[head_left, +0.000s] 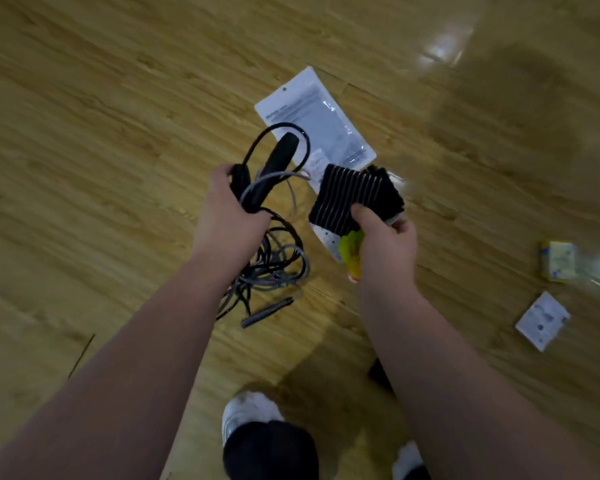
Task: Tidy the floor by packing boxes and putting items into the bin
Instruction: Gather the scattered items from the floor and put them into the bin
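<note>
My left hand (227,209) grips a bundle of black and grey cables (274,258) with a thick black handle-like piece (279,157) sticking up; the loose cable ends hang down over the wooden floor. My right hand (385,237) holds a black fabric piece with thin pale stripes (354,195), along with a yellow-green item (350,251) and a small clear packet beneath it. A white plastic pouch (312,112) lies flat on the floor just beyond both hands.
On the floor at the right lie a small yellow box (557,260) and a white square packet (542,320). A dark object (378,372) shows behind my right forearm. My white shoes (246,410) stand at the bottom.
</note>
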Tool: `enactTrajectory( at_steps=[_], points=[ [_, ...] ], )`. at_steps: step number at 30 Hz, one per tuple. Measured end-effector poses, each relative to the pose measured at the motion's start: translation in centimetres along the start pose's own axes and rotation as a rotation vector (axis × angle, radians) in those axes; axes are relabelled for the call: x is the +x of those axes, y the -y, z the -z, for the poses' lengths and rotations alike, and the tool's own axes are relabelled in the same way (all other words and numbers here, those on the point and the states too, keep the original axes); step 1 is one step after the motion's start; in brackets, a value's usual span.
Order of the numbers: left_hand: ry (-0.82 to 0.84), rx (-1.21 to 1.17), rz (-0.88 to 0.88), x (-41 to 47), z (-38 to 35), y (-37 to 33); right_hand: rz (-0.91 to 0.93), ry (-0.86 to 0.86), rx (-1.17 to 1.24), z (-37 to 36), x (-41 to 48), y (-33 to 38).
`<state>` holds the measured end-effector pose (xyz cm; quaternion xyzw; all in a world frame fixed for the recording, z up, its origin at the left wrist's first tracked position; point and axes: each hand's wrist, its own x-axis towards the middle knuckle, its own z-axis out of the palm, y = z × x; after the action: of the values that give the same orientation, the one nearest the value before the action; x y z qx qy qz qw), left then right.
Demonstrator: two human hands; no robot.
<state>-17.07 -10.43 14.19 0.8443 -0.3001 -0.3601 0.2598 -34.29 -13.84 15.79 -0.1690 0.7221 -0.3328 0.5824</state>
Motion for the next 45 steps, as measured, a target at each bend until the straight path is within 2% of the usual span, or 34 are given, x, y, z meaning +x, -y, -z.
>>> enactTrajectory(
  at_steps=[5,13,18,22,30,37,42,45],
  points=[
    [0.016,-0.043,-0.072,-6.5,3.7,-7.9,0.073,0.029,0.015,4.2,-8.0,7.5],
    [0.021,-0.069,-0.145,-21.0,11.3,-22.8,0.125,-0.082,0.083,14.8,-23.2,23.1],
    [0.151,-0.065,-0.197,-29.9,16.4,-33.2,0.147,-0.073,0.093,23.2,-35.1,31.4],
    [0.276,-0.015,-0.381,-36.6,18.3,-41.3,0.171,-0.152,0.186,30.1,-42.4,35.6],
    [0.659,-0.012,-0.594,-53.9,14.0,-51.0,0.237,-0.357,0.531,44.5,-53.4,36.4],
    [0.976,0.057,-0.559,-69.4,4.7,-54.5,0.339,-0.585,0.76,60.7,-59.3,32.2],
    [1.143,0.166,-0.505,-80.5,-4.1,-54.1,0.278,-0.716,0.885,73.1,-61.1,27.9],
    [1.227,0.257,-0.472,-86.6,-9.0,-52.9,0.244,-0.77,0.881,79.8,-61.7,25.3]
  ],
)
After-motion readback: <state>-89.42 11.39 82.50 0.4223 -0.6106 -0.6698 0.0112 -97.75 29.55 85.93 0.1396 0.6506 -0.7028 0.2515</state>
